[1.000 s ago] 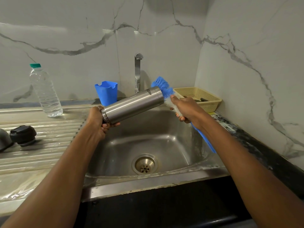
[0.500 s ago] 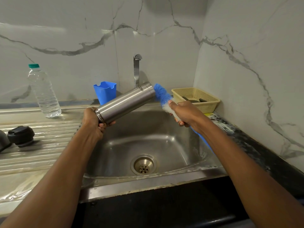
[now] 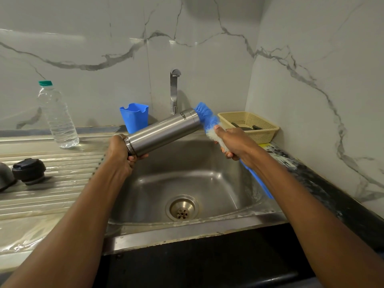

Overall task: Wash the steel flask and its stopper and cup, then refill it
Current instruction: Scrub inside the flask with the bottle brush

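Head view: grips the ringed near end of the steel flask (image 3: pixel 164 132) in the left hand (image 3: pixel 120 151), fingers curled close together under the body, far end tilted up toward the tap (image 3: pixel 174 92), all above the sink (image 3: pixel 207 179). Holds a blue brush (image 3: pixel 205 119) in the right hand (image 3: pixel 234 142), fingers wrapped tight round its white bristles and handle, blue bristles touching the flask's far end. On the drainboard at left, well apart from both hands: black stopper (image 3: pixel 29 170), upright, plastic water bottle (image 3: pixel 58 117) behind.
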The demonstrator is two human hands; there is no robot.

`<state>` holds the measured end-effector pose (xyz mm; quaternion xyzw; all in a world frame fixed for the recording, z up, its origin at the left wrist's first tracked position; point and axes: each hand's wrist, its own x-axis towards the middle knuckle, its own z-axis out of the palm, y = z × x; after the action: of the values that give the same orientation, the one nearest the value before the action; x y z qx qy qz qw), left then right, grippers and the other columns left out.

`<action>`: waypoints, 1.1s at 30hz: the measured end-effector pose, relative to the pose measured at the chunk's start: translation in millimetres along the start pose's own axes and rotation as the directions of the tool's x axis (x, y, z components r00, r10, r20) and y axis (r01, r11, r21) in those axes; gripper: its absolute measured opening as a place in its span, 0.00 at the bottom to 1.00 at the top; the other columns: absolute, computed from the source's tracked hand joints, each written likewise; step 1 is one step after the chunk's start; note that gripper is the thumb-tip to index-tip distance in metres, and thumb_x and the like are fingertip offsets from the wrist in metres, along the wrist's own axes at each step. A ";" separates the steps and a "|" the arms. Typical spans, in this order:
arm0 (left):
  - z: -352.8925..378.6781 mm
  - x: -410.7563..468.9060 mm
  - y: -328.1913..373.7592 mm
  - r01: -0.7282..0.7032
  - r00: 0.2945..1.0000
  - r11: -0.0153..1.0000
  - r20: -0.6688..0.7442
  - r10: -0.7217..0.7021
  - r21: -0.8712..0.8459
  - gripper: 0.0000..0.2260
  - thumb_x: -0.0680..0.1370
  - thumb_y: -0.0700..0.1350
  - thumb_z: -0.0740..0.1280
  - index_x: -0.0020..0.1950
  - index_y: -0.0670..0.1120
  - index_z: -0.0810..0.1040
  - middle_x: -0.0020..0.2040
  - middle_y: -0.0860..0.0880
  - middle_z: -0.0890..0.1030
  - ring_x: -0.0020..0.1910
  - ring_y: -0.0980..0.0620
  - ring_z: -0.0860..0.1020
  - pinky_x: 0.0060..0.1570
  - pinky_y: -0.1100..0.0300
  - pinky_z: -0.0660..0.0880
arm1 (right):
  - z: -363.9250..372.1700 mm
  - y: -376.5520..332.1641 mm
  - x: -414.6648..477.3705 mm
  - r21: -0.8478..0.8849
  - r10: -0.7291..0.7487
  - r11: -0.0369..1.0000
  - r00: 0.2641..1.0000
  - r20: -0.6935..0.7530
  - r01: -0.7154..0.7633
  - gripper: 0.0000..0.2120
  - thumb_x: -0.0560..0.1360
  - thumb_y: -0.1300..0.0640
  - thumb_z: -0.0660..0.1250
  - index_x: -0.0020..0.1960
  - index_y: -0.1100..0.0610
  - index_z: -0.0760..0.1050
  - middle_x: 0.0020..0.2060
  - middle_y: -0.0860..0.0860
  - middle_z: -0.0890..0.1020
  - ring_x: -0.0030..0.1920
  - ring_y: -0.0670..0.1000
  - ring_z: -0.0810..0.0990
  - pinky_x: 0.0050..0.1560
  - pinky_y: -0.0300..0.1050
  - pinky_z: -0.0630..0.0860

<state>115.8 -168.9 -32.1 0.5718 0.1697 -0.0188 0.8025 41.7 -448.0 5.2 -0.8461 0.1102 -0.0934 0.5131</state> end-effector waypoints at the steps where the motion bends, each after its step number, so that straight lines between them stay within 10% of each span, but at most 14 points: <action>1: -0.3 0.2 -0.1 0.001 1.000 1.000 0.003 -0.001 0.000 0.14 0.81 0.49 0.52 0.49 0.44 0.74 0.27 0.43 0.81 0.21 0.48 0.79 0.13 0.70 0.57 | -0.3 1.4 -0.7 -0.003 0.009 1.000 1.000 0.005 -0.009 0.23 0.83 0.41 0.58 0.51 0.61 0.78 0.31 0.52 0.76 0.20 0.45 0.68 0.21 0.34 0.62; 15: 0.2 -11.7 4.8 -0.003 1.000 0.999 -0.014 0.003 0.038 0.16 0.81 0.48 0.50 0.56 0.42 0.75 0.51 0.34 0.80 0.12 0.52 0.70 0.12 0.69 0.56 | -0.7 -2.4 -1.2 0.021 -0.050 0.999 0.999 -0.021 0.050 0.25 0.83 0.41 0.58 0.50 0.63 0.80 0.27 0.52 0.75 0.19 0.45 0.68 0.21 0.35 0.63; 23: 1.6 -16.5 5.5 -0.061 0.981 0.995 -0.181 0.075 0.078 0.10 0.79 0.49 0.60 0.47 0.43 0.73 0.35 0.44 0.75 0.13 0.53 0.70 0.15 0.70 0.59 | -8.9 9.6 0.7 -0.370 -0.103 0.926 0.993 -0.055 0.075 0.23 0.82 0.41 0.60 0.38 0.57 0.73 0.24 0.52 0.78 0.22 0.50 0.76 0.27 0.39 0.67; 28: 0.8 -14.1 -4.0 -0.159 0.914 0.918 -0.298 0.276 0.364 0.24 0.70 0.60 0.62 0.46 0.40 0.81 0.41 0.41 0.82 0.39 0.41 0.81 0.46 0.47 0.82 | 3.8 -1.8 -3.5 -0.709 -0.184 0.697 0.983 -0.025 0.112 0.14 0.80 0.44 0.60 0.43 0.53 0.71 0.25 0.50 0.80 0.30 0.49 0.81 0.33 0.43 0.69; 33: 7.3 -28.2 -3.5 -0.197 0.886 0.822 -0.262 0.383 0.534 0.22 0.75 0.58 0.64 0.46 0.39 0.81 0.46 0.39 0.82 0.48 0.39 0.79 0.48 0.51 0.72 | 4.2 -27.1 -23.4 -0.748 -0.273 0.645 0.961 -0.035 0.156 0.18 0.77 0.42 0.65 0.58 0.54 0.69 0.45 0.51 0.80 0.43 0.55 0.79 0.38 0.47 0.69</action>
<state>90.3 -181.5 -24.8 0.7700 0.2118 0.1674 0.5781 22.9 -425.6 26.3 -0.9787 0.0740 -0.1618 0.1028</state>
